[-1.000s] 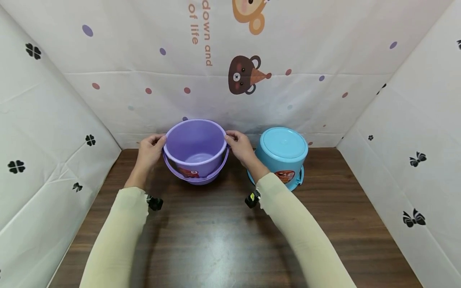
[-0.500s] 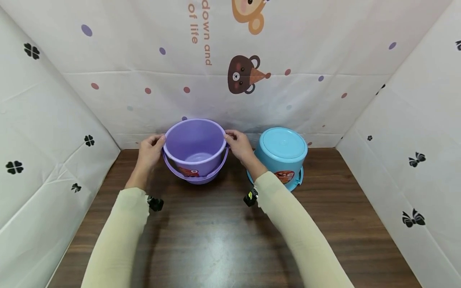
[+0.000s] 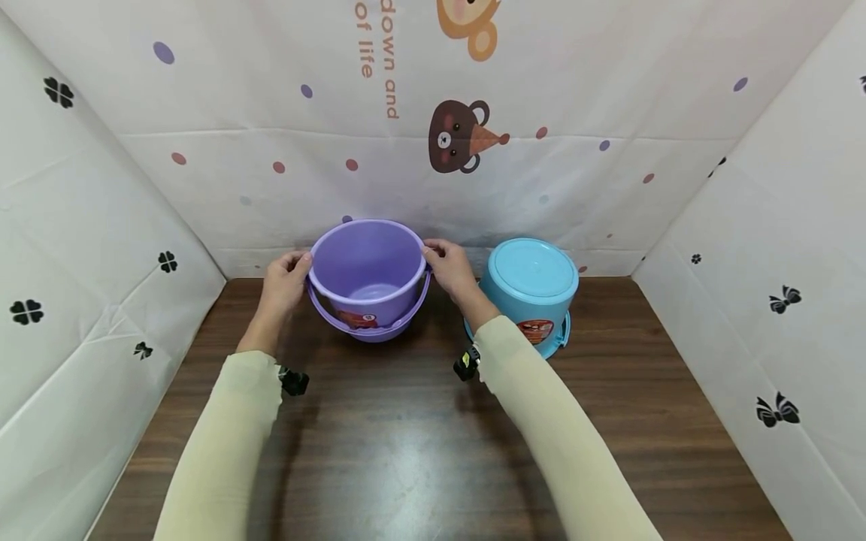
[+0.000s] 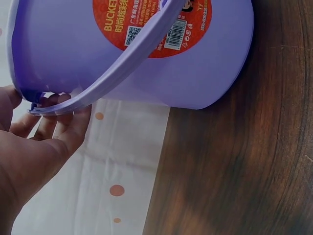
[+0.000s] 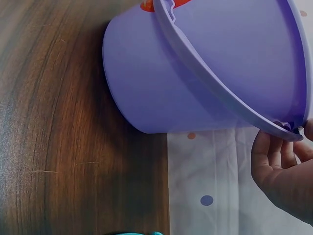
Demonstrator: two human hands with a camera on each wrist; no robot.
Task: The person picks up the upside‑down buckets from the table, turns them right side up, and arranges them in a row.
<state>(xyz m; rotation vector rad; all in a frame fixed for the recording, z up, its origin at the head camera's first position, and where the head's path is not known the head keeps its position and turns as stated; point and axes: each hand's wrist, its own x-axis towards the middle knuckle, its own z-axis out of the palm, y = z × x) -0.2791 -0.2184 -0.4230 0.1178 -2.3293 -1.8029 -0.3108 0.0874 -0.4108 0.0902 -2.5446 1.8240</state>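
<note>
A purple plastic bucket (image 3: 368, 259) stands upright near the back wall, its mouth facing up. Its bail handle (image 4: 122, 66) hangs down across the front, over a red label (image 4: 166, 29). My left hand (image 3: 284, 284) grips the rim at the left handle joint, thumb on top and fingers beneath. On the opposite side, my right hand (image 3: 452, 270) holds the rim at the other joint, fingers curled under the handle's end in the right wrist view. To the right, a light blue bucket (image 3: 534, 269) sits upside down, partly behind my right forearm.
The dark wooden table (image 3: 399, 451) meets a white patterned back wall (image 3: 284, 195) close behind both buckets. White sheets also rise along the left side (image 3: 101, 300) and right side (image 3: 758, 300). The blue bucket's handle (image 3: 560, 342) lies low at its right.
My right wrist has shifted slightly left. Both hands keep their hold on the purple bucket, which has barely moved. The head view has tipped a little, and the blue bucket stays put.
</note>
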